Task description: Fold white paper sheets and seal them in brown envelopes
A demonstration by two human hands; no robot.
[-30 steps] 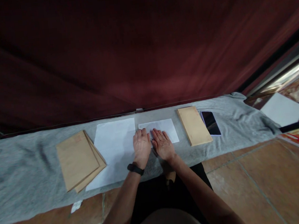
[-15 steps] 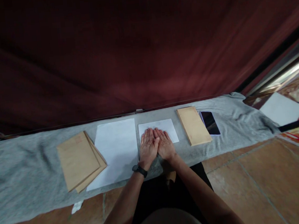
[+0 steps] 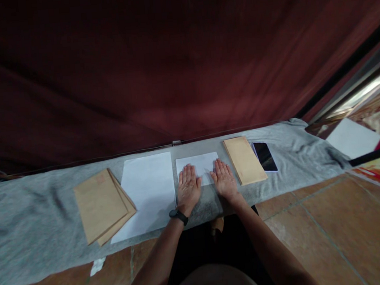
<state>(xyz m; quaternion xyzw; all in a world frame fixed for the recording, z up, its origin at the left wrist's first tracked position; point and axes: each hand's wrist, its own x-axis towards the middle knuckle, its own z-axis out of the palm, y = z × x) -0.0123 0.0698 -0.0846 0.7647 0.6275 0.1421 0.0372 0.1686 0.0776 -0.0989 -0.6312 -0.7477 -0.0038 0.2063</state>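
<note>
Your left hand [image 3: 189,188] and right hand [image 3: 225,180] lie open, palms down, over opposite ends of the small white paper [image 3: 199,163], beside the large white sheet [image 3: 151,182]. Current step: apparently pressing it flat. The next move likely calls for lifting both palms clear.

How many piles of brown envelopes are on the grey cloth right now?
2. The left pile lies partly over the large white paper; the right pile lies between the right hand and the phone. Some envelopes within each pile may be hidden.
</note>
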